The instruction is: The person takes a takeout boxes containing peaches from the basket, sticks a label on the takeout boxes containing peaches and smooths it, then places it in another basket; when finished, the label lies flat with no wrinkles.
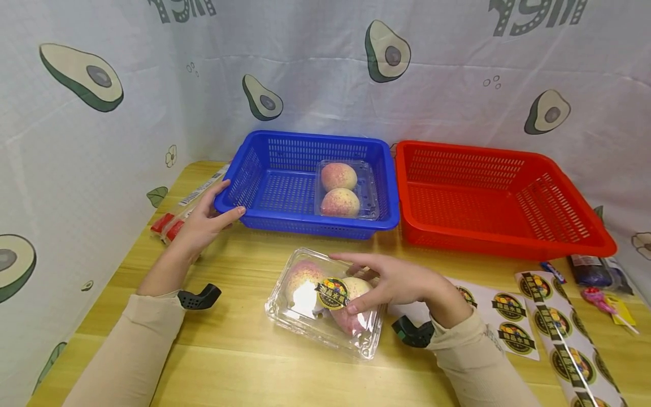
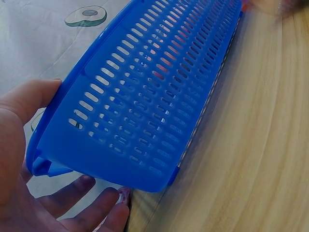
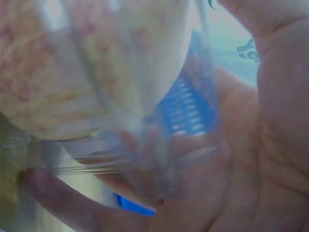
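My left hand holds the front left corner of a blue plastic basket. In the left wrist view its thumb presses the basket's rim, with the other fingers round the corner below. A clear plastic clamshell box lies closed on the table, turned at a slant. Inside it are pink and yellow peaches, and a round dark fruit label sits on its lid. My right hand grips the box's right side, thumb over the lid and fingers at the far edge. Its fingertips are partly hidden in the head view.
Inside the blue basket sits another clear box with two peaches. A red basket stands right beside it. Label sheets, a pink lollipop and dark packets lie at right; red-ended packaging lies at left.
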Demonstrator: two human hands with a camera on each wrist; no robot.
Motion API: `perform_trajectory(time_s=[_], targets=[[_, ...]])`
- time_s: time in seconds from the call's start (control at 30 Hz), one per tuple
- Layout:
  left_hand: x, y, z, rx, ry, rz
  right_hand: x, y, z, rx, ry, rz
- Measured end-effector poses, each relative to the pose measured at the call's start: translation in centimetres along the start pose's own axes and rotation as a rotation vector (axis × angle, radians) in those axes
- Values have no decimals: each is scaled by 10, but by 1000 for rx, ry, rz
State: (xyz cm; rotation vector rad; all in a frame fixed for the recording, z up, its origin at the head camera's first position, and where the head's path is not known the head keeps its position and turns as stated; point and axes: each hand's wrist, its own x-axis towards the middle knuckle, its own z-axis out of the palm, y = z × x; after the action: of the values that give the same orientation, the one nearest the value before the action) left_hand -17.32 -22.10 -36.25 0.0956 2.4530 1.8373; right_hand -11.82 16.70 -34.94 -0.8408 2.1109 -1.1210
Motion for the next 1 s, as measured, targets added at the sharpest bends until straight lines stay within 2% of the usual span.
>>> perform_trajectory(time_s=[0.1, 0.2, 0.33, 0.47, 0.57, 0.67, 0.8, 1.0], targets=[[0, 0, 0, -5, 0, -6, 2, 4, 0, 52, -50, -53], [0, 0, 0, -4, 2, -12, 5, 5, 0, 56, -55, -79], [0, 0, 0, -1, 2, -12, 5, 1, 3, 9, -8, -51], [0, -1, 0, -1, 0, -8, 3, -7, 6, -56, 54, 14], [1, -2, 0, -3, -3, -5, 2, -12, 9, -122, 104, 2], [1, -2, -1, -3, -3, -7, 3, -14, 12, -149, 137, -56], [1, -1, -1, 4, 1, -11, 4, -17, 15, -128, 157, -91], [0, 0, 0, 13, -1, -9, 4, -21, 17, -76, 203, -70]])
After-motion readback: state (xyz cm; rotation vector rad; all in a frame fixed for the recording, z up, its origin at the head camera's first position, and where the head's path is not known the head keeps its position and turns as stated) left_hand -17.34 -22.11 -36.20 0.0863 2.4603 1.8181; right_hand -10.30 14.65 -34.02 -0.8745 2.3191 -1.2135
